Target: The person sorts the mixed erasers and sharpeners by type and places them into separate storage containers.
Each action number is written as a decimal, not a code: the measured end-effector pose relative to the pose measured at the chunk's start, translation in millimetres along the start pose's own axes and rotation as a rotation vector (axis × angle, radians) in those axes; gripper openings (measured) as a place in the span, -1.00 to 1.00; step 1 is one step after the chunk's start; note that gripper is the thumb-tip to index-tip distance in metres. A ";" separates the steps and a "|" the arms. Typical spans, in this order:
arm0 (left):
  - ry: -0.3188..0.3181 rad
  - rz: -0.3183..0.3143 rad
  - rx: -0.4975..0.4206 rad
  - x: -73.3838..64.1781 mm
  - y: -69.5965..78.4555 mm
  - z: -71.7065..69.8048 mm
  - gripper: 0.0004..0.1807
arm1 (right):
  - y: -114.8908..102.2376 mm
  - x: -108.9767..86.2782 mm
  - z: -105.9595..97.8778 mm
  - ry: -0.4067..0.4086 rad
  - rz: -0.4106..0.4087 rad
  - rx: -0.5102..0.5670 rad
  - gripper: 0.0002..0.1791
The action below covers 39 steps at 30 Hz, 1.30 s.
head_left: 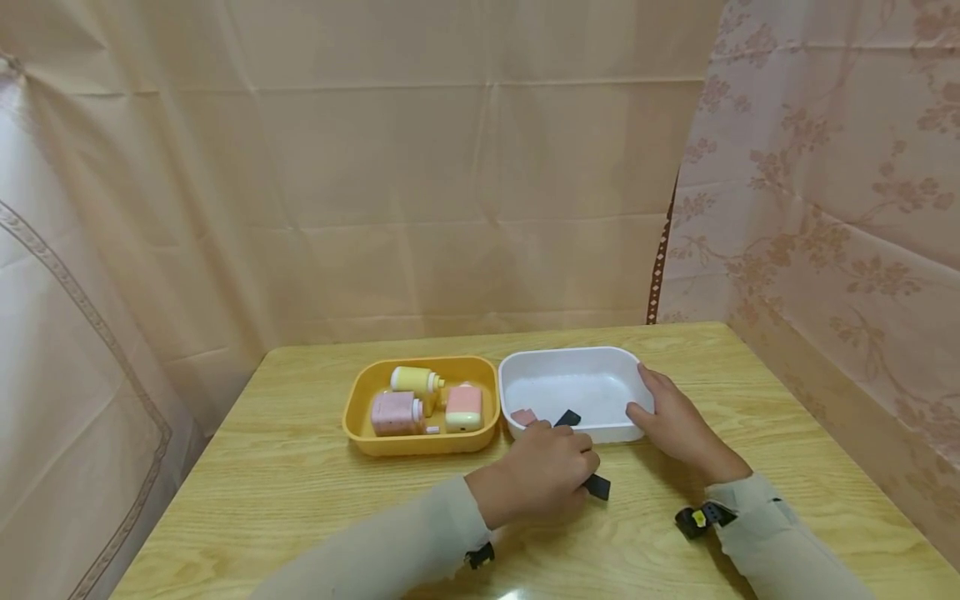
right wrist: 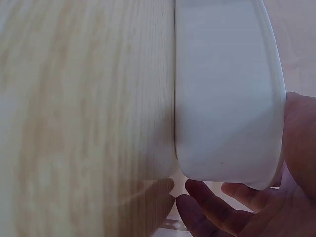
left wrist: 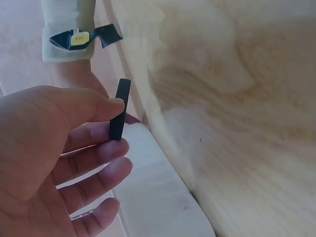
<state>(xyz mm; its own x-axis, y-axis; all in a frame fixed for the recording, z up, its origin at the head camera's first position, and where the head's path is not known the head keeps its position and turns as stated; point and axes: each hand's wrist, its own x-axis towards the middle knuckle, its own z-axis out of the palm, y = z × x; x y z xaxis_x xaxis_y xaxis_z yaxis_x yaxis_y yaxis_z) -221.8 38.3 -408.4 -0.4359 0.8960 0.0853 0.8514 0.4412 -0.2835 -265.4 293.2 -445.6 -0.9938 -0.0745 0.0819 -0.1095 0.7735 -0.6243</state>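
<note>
My left hand is at the near edge of the white tray. In the left wrist view its thumb and fingers pinch a thin flat black piece. The head view shows a black end below the hand and another black shape at the tray's near rim; whether they are one piece is hidden by the hand. A small pink piece lies just left of it in the tray. My right hand grips the tray's right end, thumb over the rim and fingers outside, also seen in the right wrist view.
Left of the white tray stands a yellow tray. It holds a yellow bottle-shaped item, a mauve one, a pink and cream block and a small pink bit. Curtains hang behind the wooden table.
</note>
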 end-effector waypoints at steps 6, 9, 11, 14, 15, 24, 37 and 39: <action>0.022 -0.036 0.008 3.0 -8.0 -1.3 -0.75 | -0.9 0.2 0.1 -0.010 0.015 0.000 -0.11; 0.039 -0.063 -0.003 3.8 -12.3 -2.7 -0.76 | -1.1 -0.2 -0.6 -0.010 0.016 -0.003 -0.11; 0.056 -0.078 -0.015 4.6 -15.6 -3.2 -0.78 | -0.9 -0.5 -0.9 -0.005 0.011 -0.007 -0.11; 0.087 -0.095 -0.038 5.4 -20.9 -3.7 -0.79 | -0.4 -0.7 -0.9 0.004 -0.003 -0.010 -0.12; 0.096 -0.101 -0.046 5.7 -22.7 -4.0 -0.80 | 0.0 -0.4 -0.7 0.006 -0.004 -0.010 -0.12; 0.156 -0.169 -0.032 6.6 -39.8 -2.7 -0.83 | -1.7 0.3 0.2 0.004 -0.001 -0.016 -0.13; 0.160 -0.311 -0.117 6.0 -69.3 2.8 -0.70 | -2.4 -2.3 -0.8 -0.001 -0.012 -0.005 -0.13; 0.158 -0.342 -0.141 5.3 -72.7 4.5 -0.69 | -2.7 -2.4 -0.8 -0.003 -0.007 -0.005 -0.12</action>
<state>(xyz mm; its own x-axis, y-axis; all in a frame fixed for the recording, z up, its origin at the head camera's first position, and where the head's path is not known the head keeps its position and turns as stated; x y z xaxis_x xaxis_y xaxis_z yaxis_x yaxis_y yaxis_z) -287.3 10.7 -391.6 -0.6600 0.6885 0.3005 0.7017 0.7079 -0.0807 -262.7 291.8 -443.5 -0.9931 -0.0818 0.0835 -0.1160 0.7761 -0.6199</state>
